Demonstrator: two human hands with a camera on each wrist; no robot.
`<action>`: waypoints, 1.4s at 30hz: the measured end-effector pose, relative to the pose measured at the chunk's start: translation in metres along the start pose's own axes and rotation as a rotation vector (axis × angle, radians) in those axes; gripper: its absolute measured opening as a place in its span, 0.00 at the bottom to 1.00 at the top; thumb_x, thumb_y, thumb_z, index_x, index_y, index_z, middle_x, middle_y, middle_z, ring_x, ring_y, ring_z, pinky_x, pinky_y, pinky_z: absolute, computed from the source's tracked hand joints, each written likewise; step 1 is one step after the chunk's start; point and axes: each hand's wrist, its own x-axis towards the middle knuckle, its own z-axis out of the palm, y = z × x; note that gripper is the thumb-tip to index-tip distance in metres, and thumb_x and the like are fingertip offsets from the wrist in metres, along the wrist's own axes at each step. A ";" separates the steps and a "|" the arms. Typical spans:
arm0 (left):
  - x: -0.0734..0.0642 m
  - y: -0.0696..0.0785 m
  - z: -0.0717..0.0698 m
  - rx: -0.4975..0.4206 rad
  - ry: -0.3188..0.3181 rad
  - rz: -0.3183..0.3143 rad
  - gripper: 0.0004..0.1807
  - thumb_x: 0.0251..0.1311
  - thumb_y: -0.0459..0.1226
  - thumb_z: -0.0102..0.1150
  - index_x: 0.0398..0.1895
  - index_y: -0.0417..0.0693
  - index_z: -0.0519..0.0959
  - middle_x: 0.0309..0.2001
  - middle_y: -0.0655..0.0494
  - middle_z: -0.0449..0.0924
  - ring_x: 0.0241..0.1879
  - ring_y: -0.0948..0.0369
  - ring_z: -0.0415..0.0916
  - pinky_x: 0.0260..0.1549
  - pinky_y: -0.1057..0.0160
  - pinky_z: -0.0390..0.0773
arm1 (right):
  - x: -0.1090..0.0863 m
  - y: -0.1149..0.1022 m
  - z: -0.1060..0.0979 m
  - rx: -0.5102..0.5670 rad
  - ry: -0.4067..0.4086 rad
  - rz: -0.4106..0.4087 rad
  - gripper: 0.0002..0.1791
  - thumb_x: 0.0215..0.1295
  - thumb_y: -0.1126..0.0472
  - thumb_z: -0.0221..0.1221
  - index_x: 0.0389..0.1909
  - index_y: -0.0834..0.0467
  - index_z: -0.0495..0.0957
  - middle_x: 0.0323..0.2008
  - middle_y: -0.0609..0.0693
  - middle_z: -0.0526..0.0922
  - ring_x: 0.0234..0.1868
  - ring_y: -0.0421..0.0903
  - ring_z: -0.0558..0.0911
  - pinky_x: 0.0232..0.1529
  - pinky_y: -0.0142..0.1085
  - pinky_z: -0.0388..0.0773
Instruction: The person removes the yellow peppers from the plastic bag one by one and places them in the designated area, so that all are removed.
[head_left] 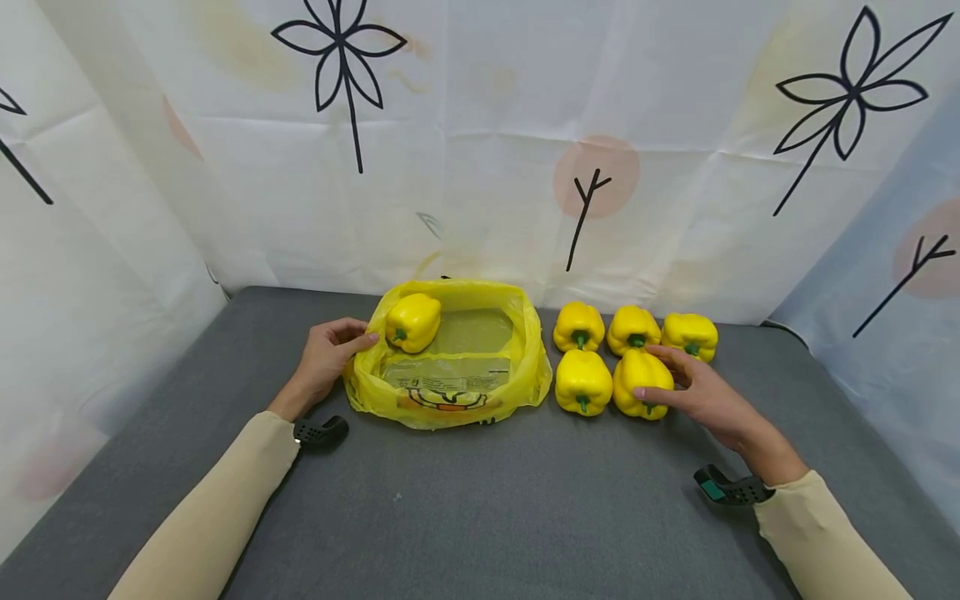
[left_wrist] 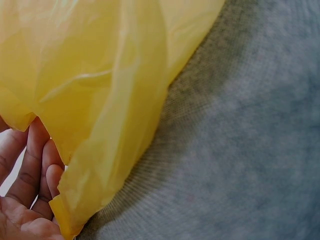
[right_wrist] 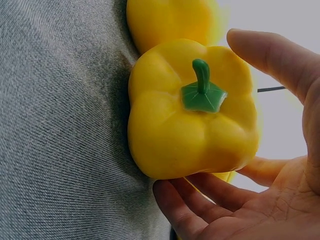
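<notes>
A yellow plastic bag (head_left: pixel 450 415) stands with its mouth spread wide, and one yellow bell pepper (head_left: pixel 414 322) lies inside at its left. My left hand (head_left: pixel 330 354) pinches the bag's left rim; in the left wrist view, its fingers (left_wrist: pixel 35 170) are partly behind the film. On the right, my right hand (head_left: pixel 701 392) is spread around the front-row bell pepper (head_left: pixel 637 379) nearest it. The right wrist view shows that bell pepper (right_wrist: pixel 195 135) with its green stem toward the camera, fingers against one side and the thumb (right_wrist: pixel 265 50) extended at the other.
Beside the held-round one sits another bell pepper (head_left: pixel 583 382). Behind them stand three more in a row, left (head_left: pixel 578 325), middle (head_left: pixel 633 327) and right (head_left: pixel 690 333). All rest on a grey cloth-covered table (head_left: pixel 480 517). A patterned white curtain (head_left: pixel 480 167) hangs behind.
</notes>
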 end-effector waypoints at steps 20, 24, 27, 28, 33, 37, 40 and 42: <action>0.001 -0.001 0.000 0.005 0.002 0.004 0.19 0.68 0.34 0.65 0.50 0.22 0.78 0.34 0.63 0.81 0.36 0.65 0.77 0.36 0.71 0.80 | -0.007 -0.006 -0.002 0.001 0.060 -0.014 0.50 0.70 0.48 0.64 0.81 0.60 0.45 0.76 0.71 0.50 0.73 0.72 0.55 0.61 0.68 0.64; 0.000 0.000 0.000 0.011 0.002 0.005 0.19 0.68 0.34 0.65 0.50 0.22 0.77 0.34 0.63 0.81 0.36 0.65 0.76 0.36 0.71 0.80 | -0.008 -0.008 -0.003 -0.007 0.082 -0.026 0.50 0.71 0.48 0.64 0.81 0.61 0.45 0.75 0.70 0.53 0.73 0.72 0.56 0.62 0.68 0.65; 0.001 0.000 0.000 0.015 -0.001 0.005 0.20 0.68 0.34 0.64 0.51 0.22 0.77 0.35 0.63 0.81 0.36 0.65 0.77 0.36 0.71 0.80 | -0.010 -0.010 -0.004 -0.016 0.114 -0.028 0.49 0.71 0.47 0.63 0.81 0.62 0.47 0.75 0.70 0.55 0.73 0.72 0.57 0.61 0.68 0.65; 0.001 0.000 0.000 0.015 -0.001 0.004 0.20 0.68 0.34 0.64 0.51 0.22 0.77 0.35 0.63 0.81 0.36 0.65 0.77 0.36 0.71 0.80 | -0.011 -0.010 -0.004 -0.016 0.125 -0.029 0.48 0.72 0.47 0.63 0.81 0.62 0.47 0.75 0.70 0.55 0.73 0.72 0.57 0.61 0.68 0.65; 0.001 0.000 0.001 0.011 -0.003 0.005 0.20 0.68 0.34 0.65 0.51 0.22 0.78 0.35 0.63 0.81 0.36 0.64 0.76 0.36 0.71 0.80 | -0.013 -0.013 -0.004 0.001 0.181 -0.044 0.46 0.72 0.47 0.62 0.80 0.62 0.50 0.74 0.70 0.56 0.72 0.71 0.59 0.61 0.68 0.64; 0.001 0.000 0.000 0.015 0.000 0.001 0.20 0.68 0.34 0.65 0.51 0.22 0.77 0.35 0.63 0.80 0.36 0.64 0.76 0.36 0.71 0.80 | -0.015 -0.015 -0.004 0.018 0.229 -0.065 0.44 0.73 0.47 0.61 0.79 0.63 0.52 0.72 0.69 0.59 0.71 0.70 0.60 0.61 0.67 0.65; 0.000 0.000 0.000 0.018 0.001 -0.004 0.20 0.68 0.34 0.65 0.51 0.22 0.77 0.35 0.63 0.80 0.36 0.64 0.76 0.36 0.71 0.80 | -0.016 -0.017 -0.004 0.019 0.262 -0.074 0.43 0.74 0.47 0.60 0.78 0.63 0.53 0.72 0.68 0.60 0.70 0.69 0.62 0.60 0.66 0.66; 0.000 0.000 0.001 0.018 0.000 -0.006 0.20 0.68 0.34 0.65 0.51 0.22 0.77 0.35 0.63 0.81 0.36 0.64 0.77 0.36 0.71 0.80 | -0.016 -0.019 -0.003 0.015 0.282 -0.075 0.42 0.74 0.47 0.60 0.78 0.64 0.54 0.71 0.68 0.61 0.70 0.68 0.63 0.60 0.65 0.67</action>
